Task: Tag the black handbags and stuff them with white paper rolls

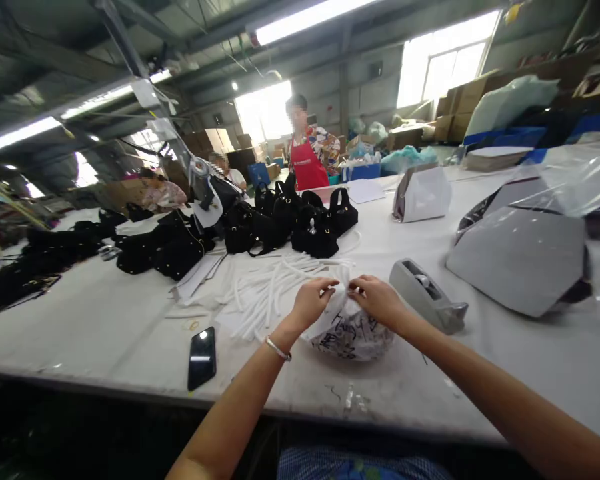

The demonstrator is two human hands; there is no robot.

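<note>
In front of me on the white table stands a rounded bundle (pixel 353 337) printed with black lettering on white. Its thin white wrapping (pixel 337 303) rises to a gathered top. My left hand (pixel 313 303), with a silver bangle on the wrist, pinches the wrapping from the left. From the other side my right hand (pixel 375 300) pinches the same top, fingertips close to those of the left. What lies inside the bundle is hidden. Just left of my hands is a loose pile of white tubular strips (pixel 265 297). A grey tape dispenser (pixel 427 293) sits by my right forearm.
A black phone (pixel 202 358) lies near the table's front edge. Black handbags (pixel 275 223) crowd the table's far side. Plastic-covered bags with grey board (pixel 523 257) stand at right, a smaller one (pixel 423 193) behind. A person in a red apron (pixel 307 163) stands across the table.
</note>
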